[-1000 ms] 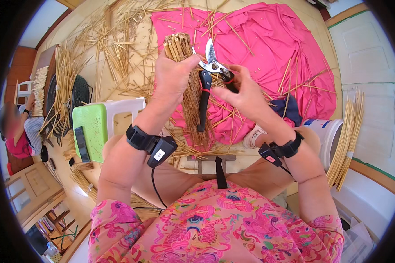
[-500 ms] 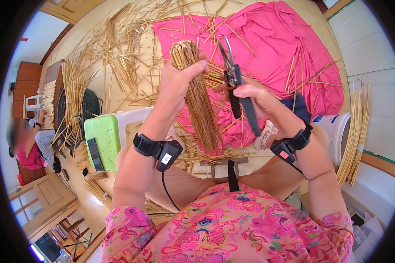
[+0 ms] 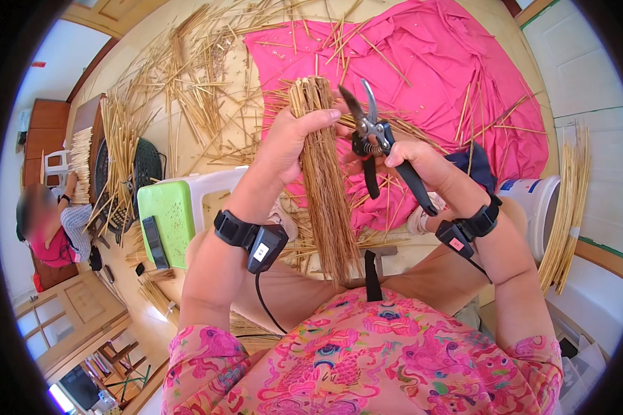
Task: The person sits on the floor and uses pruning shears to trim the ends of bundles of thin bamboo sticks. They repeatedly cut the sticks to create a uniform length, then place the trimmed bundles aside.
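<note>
From where I stand, the pink cloth (image 3: 436, 83) spread on the floor is the easiest thing to steer by. Over its near left edge the seated person's left hand (image 3: 291, 138) holds a thick straw bundle (image 3: 325, 187), fingers wrapped round it and thumb across the front. The blunt, trimmed end points away over the cloth; the wispy end slants down toward the lap, short of the cloth's near edge. Above the cloth, just right of the bundle, the right hand (image 3: 422, 162) grips pruning shears (image 3: 412, 181) by the handles, and their blades stand apart. Loose stalks (image 3: 201, 104) litter the floor left of the cloth, and some lie on it. Nearer than the cloth, to its left, is a green-topped stool (image 3: 166, 218); to its near right, a white bucket (image 3: 529, 200). Another person (image 3: 52, 228) sits far left of the cloth.
</note>
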Action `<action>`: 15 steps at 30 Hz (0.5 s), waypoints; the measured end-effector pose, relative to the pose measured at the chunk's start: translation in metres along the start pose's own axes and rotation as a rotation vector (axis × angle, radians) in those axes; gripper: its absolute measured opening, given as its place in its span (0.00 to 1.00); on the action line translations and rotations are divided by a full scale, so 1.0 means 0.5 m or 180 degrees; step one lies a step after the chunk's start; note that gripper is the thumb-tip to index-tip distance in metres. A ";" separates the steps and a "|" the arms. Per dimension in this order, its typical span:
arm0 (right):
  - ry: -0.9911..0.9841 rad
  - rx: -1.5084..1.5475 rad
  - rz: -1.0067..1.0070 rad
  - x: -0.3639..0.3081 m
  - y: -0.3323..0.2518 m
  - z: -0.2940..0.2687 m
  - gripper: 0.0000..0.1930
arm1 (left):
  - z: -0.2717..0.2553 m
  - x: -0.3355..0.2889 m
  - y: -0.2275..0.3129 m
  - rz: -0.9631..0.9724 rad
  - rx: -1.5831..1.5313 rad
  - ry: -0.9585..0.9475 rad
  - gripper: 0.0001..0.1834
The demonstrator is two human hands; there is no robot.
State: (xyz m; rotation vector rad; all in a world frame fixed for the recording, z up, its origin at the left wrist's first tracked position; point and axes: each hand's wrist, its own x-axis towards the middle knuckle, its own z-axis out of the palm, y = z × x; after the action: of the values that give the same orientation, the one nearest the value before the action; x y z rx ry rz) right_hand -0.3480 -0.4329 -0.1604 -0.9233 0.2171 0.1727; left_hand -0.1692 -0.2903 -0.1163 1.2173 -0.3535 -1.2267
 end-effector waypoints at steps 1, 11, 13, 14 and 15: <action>-0.0115 -0.0040 -0.0085 -0.005 -0.002 0.010 0.32 | 0.001 -0.004 0.001 -0.0244 -0.0155 -0.0028 0.14; 0.0296 -0.0868 0.0315 -0.005 0.003 0.041 0.39 | 0.005 0.006 -0.021 -0.0094 -0.0195 0.0058 0.12; 0.0109 -0.1081 0.0746 -0.009 -0.008 0.034 0.48 | 0.005 0.004 -0.018 0.0025 -0.0122 -0.0057 0.12; 0.0148 -0.0960 0.0738 -0.015 -0.010 0.032 0.48 | 0.005 0.005 -0.018 0.0085 -0.0094 -0.0128 0.11; 0.0186 -0.0838 0.0731 -0.023 -0.010 0.031 0.48 | 0.005 0.004 -0.017 0.0203 -0.0101 -0.0189 0.12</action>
State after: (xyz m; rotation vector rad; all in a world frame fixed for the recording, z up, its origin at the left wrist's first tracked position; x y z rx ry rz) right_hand -0.3561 -0.4241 -0.1448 -1.1651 0.3610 0.3937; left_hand -0.1746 -0.2924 -0.1231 1.1359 -0.4121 -1.2110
